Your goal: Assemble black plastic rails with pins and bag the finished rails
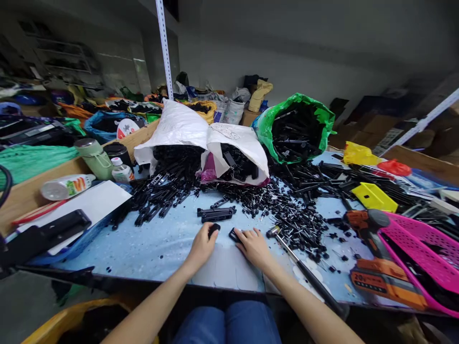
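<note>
My left hand is closed round a small black plastic part just above the blue table covering. Facing it, my right hand has its fingers on another black plastic piece, which has an opening in it. Beyond both hands lie a few long black plastic bars side by side. A hammer with a metal head and dark grip rests to the right of my right hand. Small black parts with metal pins are heaped behind the hammer.
White sacks and a green bag spill black parts at the back. On the right are an orange cordless drill, a pink basket and a yellow tray. Bottles and a green flask stand left.
</note>
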The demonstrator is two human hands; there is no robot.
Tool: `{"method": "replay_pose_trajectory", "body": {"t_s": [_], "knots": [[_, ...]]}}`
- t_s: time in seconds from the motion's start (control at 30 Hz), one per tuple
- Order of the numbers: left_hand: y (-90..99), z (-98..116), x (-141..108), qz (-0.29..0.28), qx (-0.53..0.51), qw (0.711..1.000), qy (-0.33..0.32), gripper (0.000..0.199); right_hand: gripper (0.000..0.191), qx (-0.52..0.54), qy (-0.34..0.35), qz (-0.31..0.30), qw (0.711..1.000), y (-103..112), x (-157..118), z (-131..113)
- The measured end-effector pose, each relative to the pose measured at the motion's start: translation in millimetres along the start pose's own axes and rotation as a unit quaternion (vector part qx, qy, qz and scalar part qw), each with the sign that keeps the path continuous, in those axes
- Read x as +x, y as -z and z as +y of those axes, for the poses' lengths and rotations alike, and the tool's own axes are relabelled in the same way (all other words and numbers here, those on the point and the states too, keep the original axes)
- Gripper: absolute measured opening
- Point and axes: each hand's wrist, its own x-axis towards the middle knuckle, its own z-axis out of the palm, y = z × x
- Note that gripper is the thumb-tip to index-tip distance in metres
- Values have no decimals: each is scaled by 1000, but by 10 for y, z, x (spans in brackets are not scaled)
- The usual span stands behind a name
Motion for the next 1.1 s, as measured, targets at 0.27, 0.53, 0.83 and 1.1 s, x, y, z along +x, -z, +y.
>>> {"method": "replay_pose_trajectory", "body": {"t_s": [0.27,0.53,0.83,1.1], "knots": [[-175,228,-294,6,-79,994,-75,39,57,545,-42,-40,836,-13,100,-328],[-87,355,-322,32,-16,982,-184,33,45,344,103,47,932,248,-17,-282],[-176,468,-342,116,-80,964,-228,34,45,478,45,185,857,-64,-75,-586],[-239,250,-311,64,-39,978,-195,32,47,457,15,110,883,-201,-112,-469]]}}
